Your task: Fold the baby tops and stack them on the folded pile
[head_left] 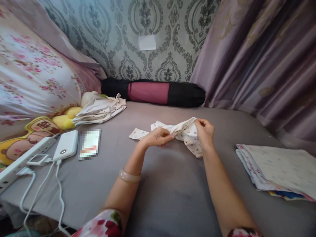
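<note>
A small white garment with a fine coloured print (190,136) is bunched up between my two hands, partly lifted off the grey sheet. My left hand (158,137) pinches its edge near the middle, fingers closed. Higher on the right, my right hand (205,131) grips an upper corner of the cloth, thumb and fingers pressed together. One narrow end of the garment (138,134), like a sleeve or leg, lies flat on the sheet left of my left hand. The garment's exact kind is hard to tell while bunched.
Folded cloths are stacked at right (278,168) and at back left (101,108). A black and maroon roll bag (148,93) lies along the wall. At left are a power strip (22,161), a white power bank (66,144), cables and plush toys (65,118).
</note>
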